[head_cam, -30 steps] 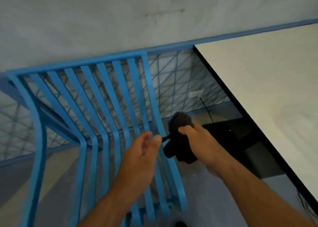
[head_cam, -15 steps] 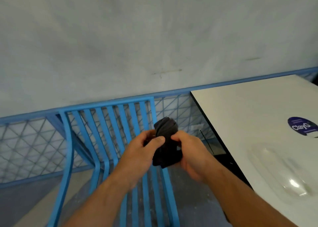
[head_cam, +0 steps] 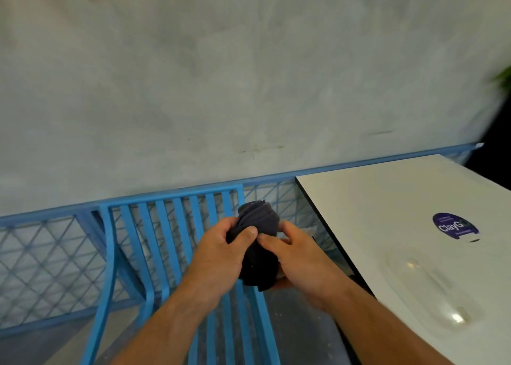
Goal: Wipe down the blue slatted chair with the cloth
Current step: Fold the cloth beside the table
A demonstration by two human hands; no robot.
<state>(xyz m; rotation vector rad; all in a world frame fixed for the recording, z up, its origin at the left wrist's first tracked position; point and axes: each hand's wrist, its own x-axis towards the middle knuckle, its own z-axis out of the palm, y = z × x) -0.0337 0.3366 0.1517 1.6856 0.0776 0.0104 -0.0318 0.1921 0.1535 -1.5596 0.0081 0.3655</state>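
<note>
**Cloth held in both hands above the chair, no slat touched yet**

Nearest the camera, the left hand point(head_cam: 221, 251) and the right hand point(head_cam: 298, 257) meet at chest height. Both are curled round the dark, bunched fabric cloth point(head_cam: 258, 221), the thumbs pinching its middle while a wad sticks up above the fingers. The cloth is in the air over the seat of the blue slatted metal chair point(head_cam: 171, 197) and touches none of it.

The first risk is the wad itself. Pressed down as a tight lump, it would probably meet only the crown of each slat and skip the edges and gaps. A loose grip brings the opposite problem, since a dropped cloth could fall straight between the open slats to the floor.

The right forearm runs close beside the dark edge of the white rectangular table point(head_cam: 387, 198). A wide sweep might catch that edge, or nudge the clear plastic domed piece point(head_cam: 431, 290) lying near the round purple sticker point(head_cam: 453, 226).

Further back, the chair's back stands just in front of the blue mesh railing point(head_cam: 47, 248) and the grey wall point(head_cam: 221, 74). A hard push could knock it against the mesh.
</note>
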